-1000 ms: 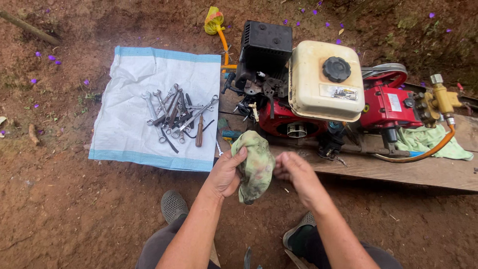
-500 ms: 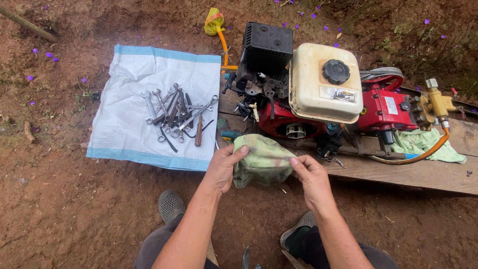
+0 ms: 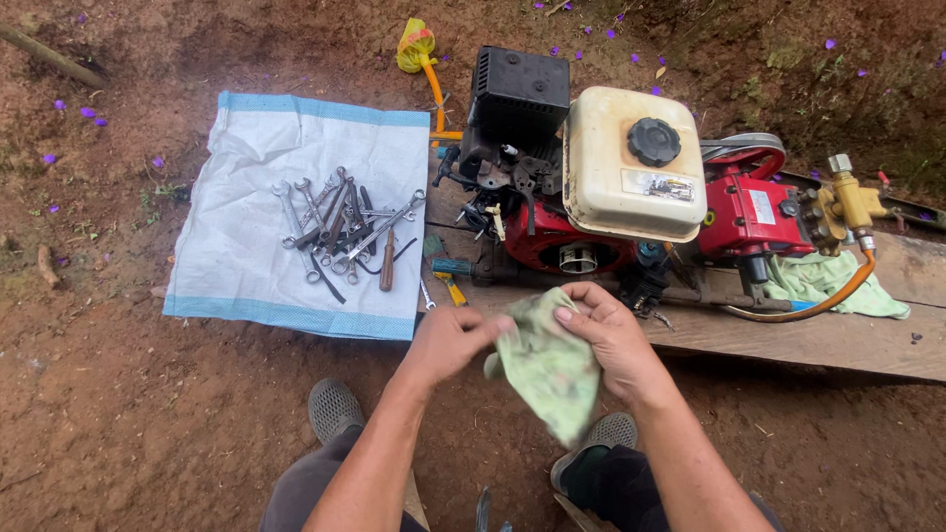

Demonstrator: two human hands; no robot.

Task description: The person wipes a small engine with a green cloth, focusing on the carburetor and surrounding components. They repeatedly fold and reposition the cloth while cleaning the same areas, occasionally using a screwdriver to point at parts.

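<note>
The pale green rag [image 3: 547,369] hangs lengthwise toward the ground, pinched along its top between both grips, left hand [image 3: 448,340] and right hand [image 3: 606,335], just before the plank's [image 3: 838,340] near edge.

Outdoor repair spot: bare dirt ground [image 3: 118,414], engine [image 3: 591,187] on plank [image 3: 838,340]

Rag [image 3: 547,365] pulled back off plank [image 3: 818,340] edge, now hanging down between both hands over dirt near shoes. Was bunched upright 1 s ago, then spread flat against plank. Left hand [image 3: 448,340] closer to right hand [image 3: 611,340], thumb pinching rag's top edge.
</note>
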